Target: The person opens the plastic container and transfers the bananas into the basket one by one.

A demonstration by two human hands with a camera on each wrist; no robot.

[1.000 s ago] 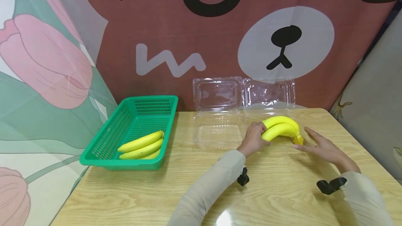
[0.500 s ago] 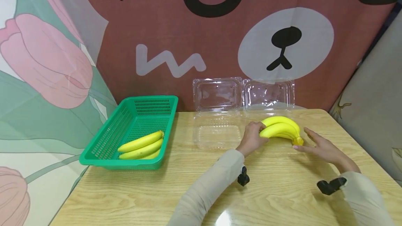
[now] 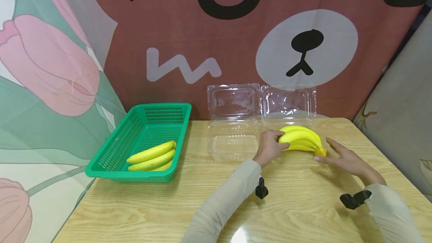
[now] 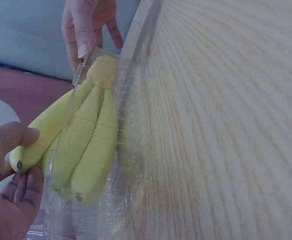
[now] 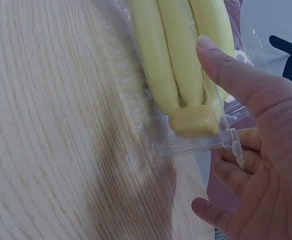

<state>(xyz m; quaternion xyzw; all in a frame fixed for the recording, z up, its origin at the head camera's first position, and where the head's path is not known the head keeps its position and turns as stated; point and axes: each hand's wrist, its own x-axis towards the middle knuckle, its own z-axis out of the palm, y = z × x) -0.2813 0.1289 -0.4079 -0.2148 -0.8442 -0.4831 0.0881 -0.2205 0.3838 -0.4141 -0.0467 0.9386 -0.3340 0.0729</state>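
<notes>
A bunch of yellow bananas (image 3: 300,138) lies in the right-hand clear plastic clamshell container (image 4: 123,185), its stem end to the right. My left hand (image 3: 269,146) pinches the tip of one banana between thumb and fingers, as the left wrist view shows. Beside the stem end, my right hand (image 3: 349,162) is spread, thumb and fingers apart. In the right wrist view its thumb (image 5: 225,62) is over the container's side and its fingers are beyond the container's end wall; whether they touch it I cannot tell.
A green basket (image 3: 183,138) on the left holds another bunch of bananas (image 3: 152,158). Left of my left hand stands a second clear clamshell container (image 3: 234,145). Both lids (image 3: 288,102) stand raised against the printed cloth (image 3: 168,96) behind the wooden table (image 3: 162,209).
The banana bunch has turned within the container, so more of its lower bananas show towards the front. My left hand has shifted slightly left; my right hand has hardly moved.
</notes>
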